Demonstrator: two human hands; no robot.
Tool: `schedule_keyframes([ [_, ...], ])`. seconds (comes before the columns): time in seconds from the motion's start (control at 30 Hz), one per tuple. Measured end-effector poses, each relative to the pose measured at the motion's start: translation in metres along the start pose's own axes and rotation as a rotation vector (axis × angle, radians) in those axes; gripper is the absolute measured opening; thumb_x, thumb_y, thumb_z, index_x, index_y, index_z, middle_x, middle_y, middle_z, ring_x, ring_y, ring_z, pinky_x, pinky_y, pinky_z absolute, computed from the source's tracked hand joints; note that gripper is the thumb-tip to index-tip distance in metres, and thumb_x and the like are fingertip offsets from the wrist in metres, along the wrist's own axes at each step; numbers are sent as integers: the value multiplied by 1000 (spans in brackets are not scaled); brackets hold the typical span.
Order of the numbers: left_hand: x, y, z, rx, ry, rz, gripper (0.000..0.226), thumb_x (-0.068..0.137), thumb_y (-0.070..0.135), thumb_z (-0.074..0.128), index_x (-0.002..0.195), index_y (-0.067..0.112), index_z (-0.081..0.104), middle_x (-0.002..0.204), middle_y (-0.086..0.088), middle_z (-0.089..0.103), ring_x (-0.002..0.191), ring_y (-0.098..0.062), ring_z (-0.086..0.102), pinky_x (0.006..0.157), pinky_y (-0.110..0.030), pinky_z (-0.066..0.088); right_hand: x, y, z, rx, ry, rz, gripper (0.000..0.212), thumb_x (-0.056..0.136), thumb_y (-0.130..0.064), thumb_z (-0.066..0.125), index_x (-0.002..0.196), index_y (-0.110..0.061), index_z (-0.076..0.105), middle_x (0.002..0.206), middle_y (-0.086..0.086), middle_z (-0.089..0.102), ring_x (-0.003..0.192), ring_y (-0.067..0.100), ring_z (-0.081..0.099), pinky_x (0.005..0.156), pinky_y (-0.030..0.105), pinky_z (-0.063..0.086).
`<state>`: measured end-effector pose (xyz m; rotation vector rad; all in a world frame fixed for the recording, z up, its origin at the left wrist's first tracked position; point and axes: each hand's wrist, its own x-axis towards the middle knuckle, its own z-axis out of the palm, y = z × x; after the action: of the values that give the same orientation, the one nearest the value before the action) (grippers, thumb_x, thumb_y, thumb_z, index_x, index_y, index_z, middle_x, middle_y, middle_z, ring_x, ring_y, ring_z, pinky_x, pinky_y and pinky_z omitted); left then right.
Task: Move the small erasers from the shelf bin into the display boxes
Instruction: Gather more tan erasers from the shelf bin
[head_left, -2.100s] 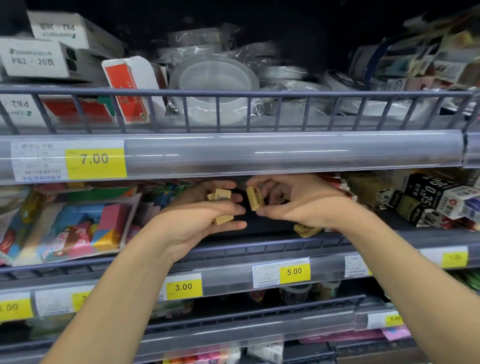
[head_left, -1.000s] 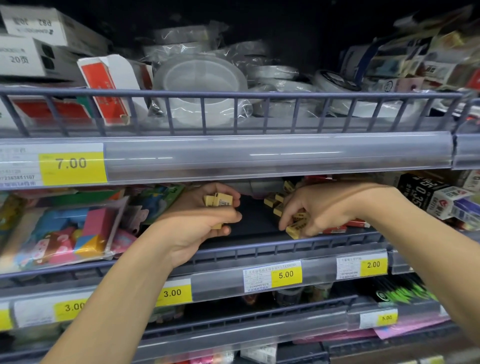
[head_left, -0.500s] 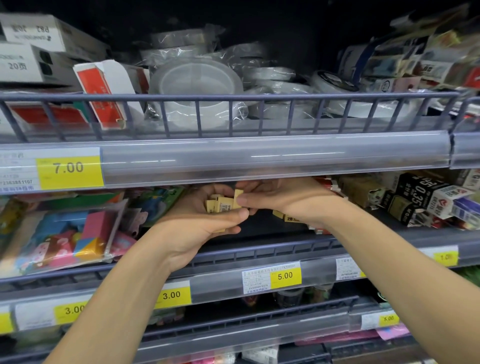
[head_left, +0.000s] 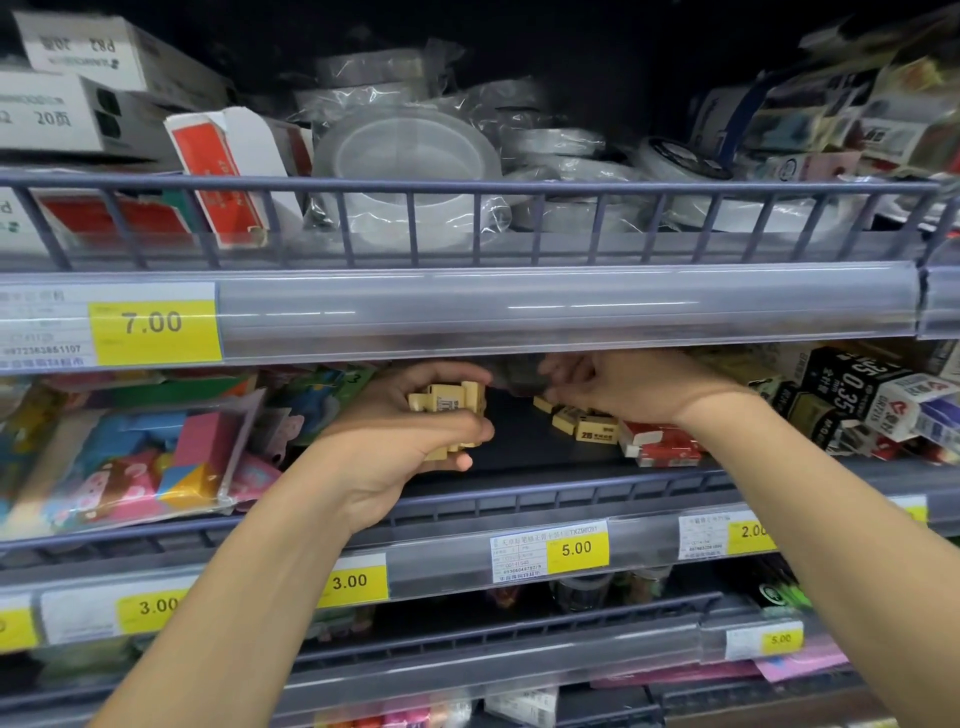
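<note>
Shop shelf (head_left: 519, 457), left hand (head_left: 410, 441) gripping erasers (head_left: 449, 402), right hand (head_left: 623, 387) loosely curled above loose erasers (head_left: 582, 423)

A single head-worn camera faces the shelving straight on from close range, level with the middle shelf (head_left: 519, 457). Both forearms reach in from the near bottom edge; upper shelves sit far

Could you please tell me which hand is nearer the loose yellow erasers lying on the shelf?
Right. The right hand hovers just above the loose yellow erasers; the left hand is further left.
</note>
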<state>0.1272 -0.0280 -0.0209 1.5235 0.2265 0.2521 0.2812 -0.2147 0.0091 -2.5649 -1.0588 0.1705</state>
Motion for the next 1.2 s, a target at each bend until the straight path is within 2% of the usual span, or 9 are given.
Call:
schedule_keyframes([
  [0.07, 0, 0, 0, 0, 5, -4, 39, 76, -4, 85, 97, 28, 83, 104, -10, 74, 81, -13, 75, 64, -23, 57, 3, 11, 4, -155, -69, -8, 29, 95, -42, 63, 124, -39, 61, 104, -27, 57, 88, 0, 59, 75, 18, 45],
  [0.13, 0, 1, 1, -6, 7, -10, 38, 76, -5, 85, 97, 27, 83, 103, -9, 73, 77, -10, 75, 64, -23, 57, 8, 15, 7, -254, -102, -47, 36, 94, -39, 63, 130, -37, 62, 120, -17, 60, 98, 8, 59, 81, 22, 47],
  [0.23, 0, 1, 1, -13, 7, -16, 38, 77, -5, 84, 97, 26, 83, 102, -8, 72, 77, -11, 74, 64, -23, 57, 13, 16, 10, -289, -143, -74, 42, 92, -34, 64, 133, -31, 62, 120, -12, 56, 99, 11, 54, 76, 18, 43],
  [0.33, 0, 0, 0, -15, 3, -15, 38, 77, -5, 84, 97, 27, 83, 106, -11, 72, 83, -15, 74, 64, -23, 57, 15, 14, 13, -369, -167, -60, 43, 89, -30, 66, 132, -30, 62, 126, -5, 53, 105, 21, 56, 91, 36, 52],
  [0.4, 0, 0, 0, -16, -4, -13, 38, 77, -4, 85, 96, 28, 83, 108, -12, 72, 85, -16, 73, 65, -23, 57, 16, 12, 14, -398, -162, -66, 41, 89, -28, 67, 130, -29, 63, 129, -3, 53, 108, 24, 57, 94, 40, 51],
  [0.6, 0, -1, -1, -31, 3, -13, 38, 76, -5, 85, 96, 27, 83, 103, -10, 72, 82, -16, 74, 65, -24, 57, 16, 8, 16, -408, -121, -154, 20, 95, -28, 60, 114, -30, 67, 123, -8, 55, 103, 18, 57, 90, 35, 50],
  [0.9, 1, -1, -1, -42, 2, -22, 38, 76, -5, 85, 97, 27, 83, 107, -9, 71, 77, -11, 75, 65, -24, 58, 20, 8, 20, -507, -184, -119, 44, 89, -12, 61, 129, -30, 61, 128, -4, 51, 111, 25, 54, 95, 39, 51],
  [1.07, 0, -2, -2, -49, 4, -22, 38, 76, -5, 86, 96, 27, 83, 106, -10, 72, 87, -17, 74, 65, -24, 58, 20, 15, 15, -419, -69, -193, 23, 96, -30, 60, 118, -33, 63, 109, -10, 60, 94, 18, 59, 82, 34, 51],
  [1.2, 2, -2, -2, -65, 16, -23, 38, 76, -5, 85, 96, 27, 83, 107, -11, 73, 88, -18, 75, 65, -24, 58, 11, 9, 19, 48, 22, -157, 18, 90, -47, 67, 107, -44, 62, 91, -22, 63, 87, -1, 60, 78, 19, 45],
])
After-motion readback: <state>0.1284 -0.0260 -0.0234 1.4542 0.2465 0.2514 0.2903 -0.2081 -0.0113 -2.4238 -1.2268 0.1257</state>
